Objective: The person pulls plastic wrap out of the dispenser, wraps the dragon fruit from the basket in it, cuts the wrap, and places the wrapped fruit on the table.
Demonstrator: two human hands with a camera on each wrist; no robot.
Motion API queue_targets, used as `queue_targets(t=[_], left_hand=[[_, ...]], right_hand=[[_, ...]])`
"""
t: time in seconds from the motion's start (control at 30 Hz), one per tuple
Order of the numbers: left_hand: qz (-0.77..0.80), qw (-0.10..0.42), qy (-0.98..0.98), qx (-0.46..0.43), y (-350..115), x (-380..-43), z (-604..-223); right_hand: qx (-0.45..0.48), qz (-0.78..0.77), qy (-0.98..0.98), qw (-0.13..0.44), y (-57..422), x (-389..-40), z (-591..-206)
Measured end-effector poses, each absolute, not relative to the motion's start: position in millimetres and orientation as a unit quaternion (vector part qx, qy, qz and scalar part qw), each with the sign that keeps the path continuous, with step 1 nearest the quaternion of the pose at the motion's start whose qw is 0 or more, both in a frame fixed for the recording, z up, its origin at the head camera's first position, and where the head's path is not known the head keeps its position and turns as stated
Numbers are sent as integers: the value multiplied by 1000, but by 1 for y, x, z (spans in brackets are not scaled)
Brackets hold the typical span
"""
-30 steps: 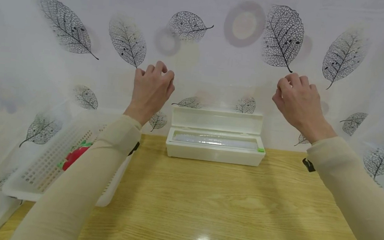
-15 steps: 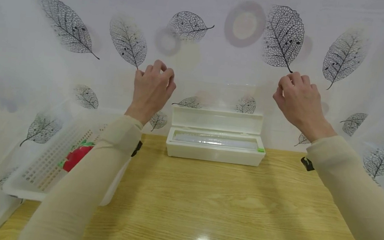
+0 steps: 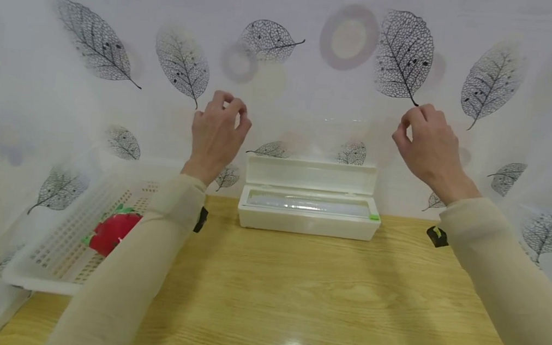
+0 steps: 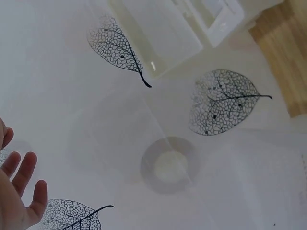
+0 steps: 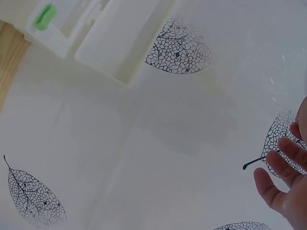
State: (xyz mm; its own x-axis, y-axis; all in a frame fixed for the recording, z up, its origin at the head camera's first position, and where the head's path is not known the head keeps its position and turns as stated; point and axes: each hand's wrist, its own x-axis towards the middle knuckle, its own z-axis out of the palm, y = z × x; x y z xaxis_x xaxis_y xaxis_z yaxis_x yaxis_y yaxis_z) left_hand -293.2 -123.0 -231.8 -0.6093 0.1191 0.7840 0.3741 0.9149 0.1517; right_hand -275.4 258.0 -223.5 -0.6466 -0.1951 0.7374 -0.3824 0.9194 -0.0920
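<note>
Both hands are raised at the same height in front of the wall sheet, thumb and forefinger meeting in a pinch. My left hand [image 3: 217, 134] is left of the white cling film box [image 3: 307, 223], my right hand [image 3: 428, 145] right of it. Faint glints hang in the air between them, and more show beside the right hand [image 5: 290, 184] in the right wrist view, as on clear cling film [image 5: 273, 86] pinched at both sides. The box stands with its lid [image 3: 311, 175] up. A shiny roll [image 3: 309, 204] lies inside, and a green slider [image 3: 374, 217] sits at its right end.
A white perforated basket [image 3: 42, 283] stands at the left, partly behind the left sleeve. In it lies a red thing with green leaves [image 3: 112, 232]. The wood-grain table [image 3: 295, 289] ends at a white sheet printed with leaves [image 3: 287, 97], which also hangs along both sides.
The left forearm has shifted a little to the right, uncovering more of the red thing. Thumb and forefinger of each hand form a wider loop. The view has tilted slightly.
</note>
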Motion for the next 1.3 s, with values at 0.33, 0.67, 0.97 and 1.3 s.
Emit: queue_targets(t=[0.33, 0.67, 0.97, 1.3], left_hand=[[-227, 403, -877, -133, -123, -294, -234], [-257, 386, -876, -133, -125, -295, -230], [-242, 397, -875, -137, -121, -298, -234], [-242, 415, -866, -142, -122, -301, -231]], right_hand=[[148, 202, -896, 366, 257, -275, -222], [150, 244, -877, 386, 252, -275, -224], [147, 234, -871, 407, 257, -275, -232], [145, 234, -862, 425, 256, -278, -229]])
